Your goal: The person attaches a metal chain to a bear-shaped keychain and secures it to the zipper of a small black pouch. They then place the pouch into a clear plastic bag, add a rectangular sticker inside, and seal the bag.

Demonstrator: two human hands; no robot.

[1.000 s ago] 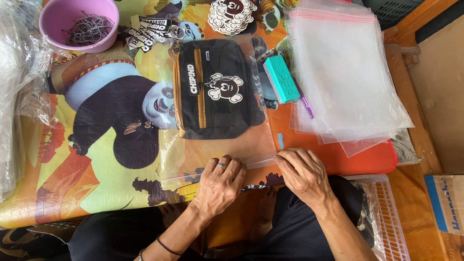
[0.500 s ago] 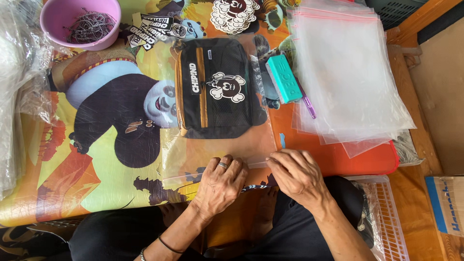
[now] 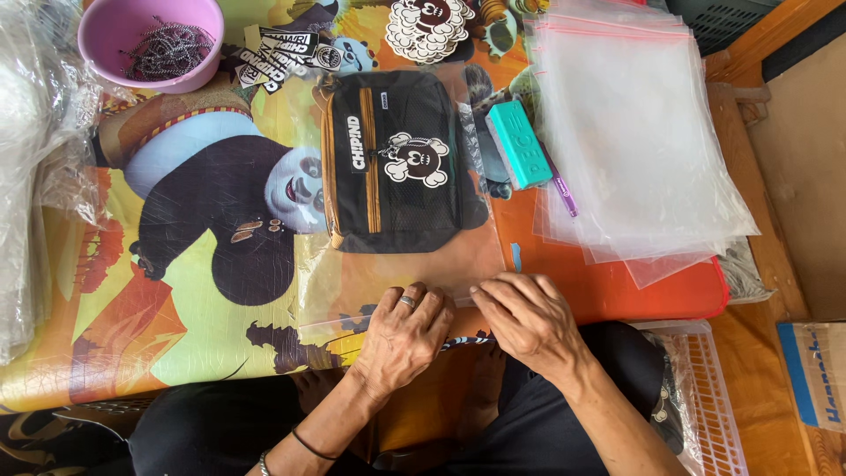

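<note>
A black pouch (image 3: 397, 163) with orange stripes and a white cartoon print lies inside a clear zip bag (image 3: 352, 291) on the low table. My left hand (image 3: 401, 339), a ring on one finger, presses flat on the near open edge of that bag. My right hand (image 3: 529, 322) sits beside it, fingertips pinching the same edge, the two hands almost touching. Both are at the table's near edge, over my lap.
A stack of clear zip bags (image 3: 630, 132) lies at the right. A teal block (image 3: 520, 145) and purple pen (image 3: 560, 189) sit beside the pouch. A pink bowl (image 3: 150, 40) of dark metal bits, stickers (image 3: 291, 53) and round patches (image 3: 432, 26) are at the far edge. Crumpled plastic (image 3: 35, 176) lies left.
My right hand has slid left along the bag's near edge toward my left hand. The left hand has stayed in place.
</note>
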